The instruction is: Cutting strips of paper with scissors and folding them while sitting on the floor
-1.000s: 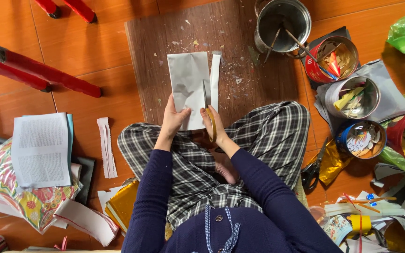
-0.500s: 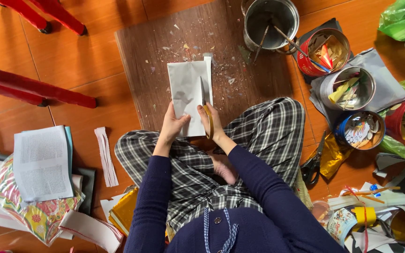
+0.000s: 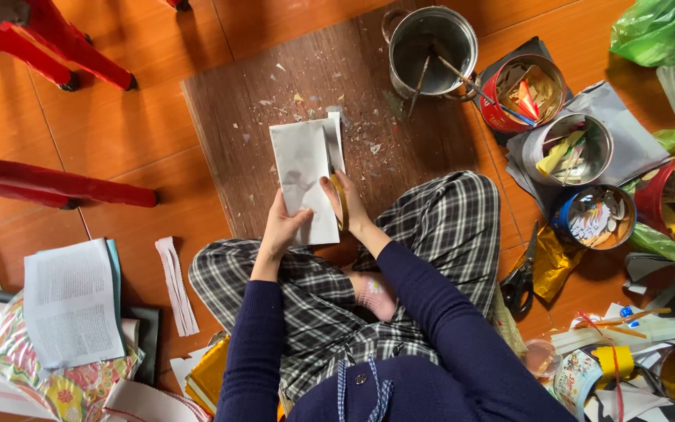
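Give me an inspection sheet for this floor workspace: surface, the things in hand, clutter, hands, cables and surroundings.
Surface: dark wooden board on orange floor, speckled with paper scraps.
Job's things: white sheet of paper, held over the board; thin gold tool at its right edge.
Clutter: steel pot, tins of scraps, scissors, papers.
Grippers: left hand grips the sheet's lower edge; right hand holds the tool.
Cables: nothing seen.
Surroundings: red furniture legs, green bag.
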